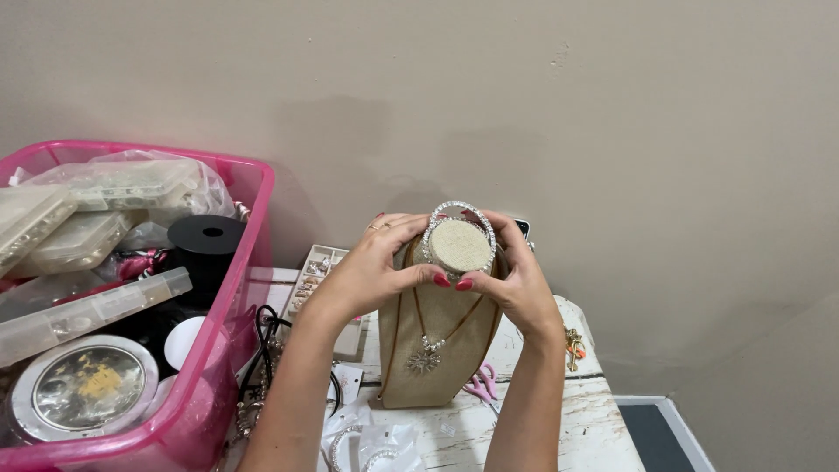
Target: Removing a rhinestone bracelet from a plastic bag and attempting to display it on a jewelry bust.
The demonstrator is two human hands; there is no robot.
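A beige fabric necklace bust point(437, 367) stands on the white table point(559, 428). A brown cord necklace with a silver sun pendant point(425, 359) hangs on it. A sparkling rhinestone choker point(461, 210) circles the round top of the bust's neck point(458, 246). My left hand point(377, 267) and my right hand point(516, 280) grip the neck from either side, fingers on the choker, thumbs meeting in front.
A pink plastic bin point(210, 367) at left holds clear bead boxes, a black spool point(206, 245) and a round tin point(85, 389). A compartment tray point(310, 280), black cords, pink pliers point(481, 385) and bagged jewellery point(367, 441) lie on the table by the beige wall.
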